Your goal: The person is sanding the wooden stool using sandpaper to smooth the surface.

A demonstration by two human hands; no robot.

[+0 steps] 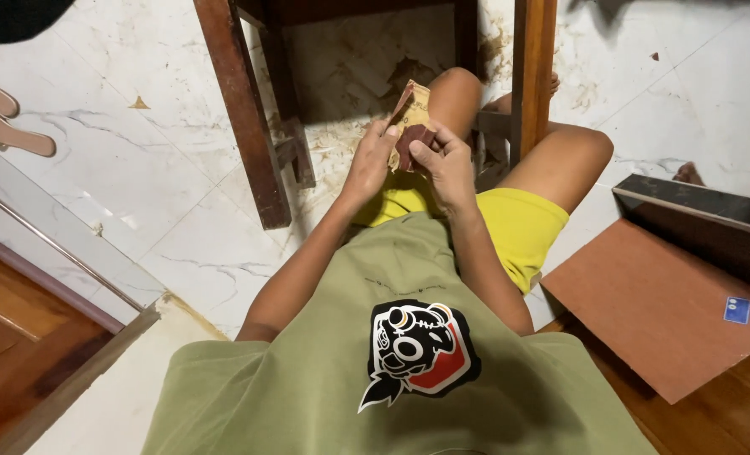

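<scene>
Both the left hand [371, 164] and right hand [442, 164] pinch reddish-brown sandpaper [412, 126] near a blue-labelled board [661, 312].

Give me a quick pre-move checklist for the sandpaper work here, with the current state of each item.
1. Sandpaper sheet held in both hands: ok; left hand and right hand both grip it.
2. Sheet folded to a usable pad: cannot tell; it is bent between the fingers, the fold looks unfinished.
3. Wooden legs within reach: ok; they stand just ahead of the knees.
4. Floor free of dust: not ok; sawdust lies around the legs.
5. Grit side facing out: cannot tell; a dark reddish face and a tan face both show.
6. Brown board out of the way: ok; it lies off to the right side.
</scene>
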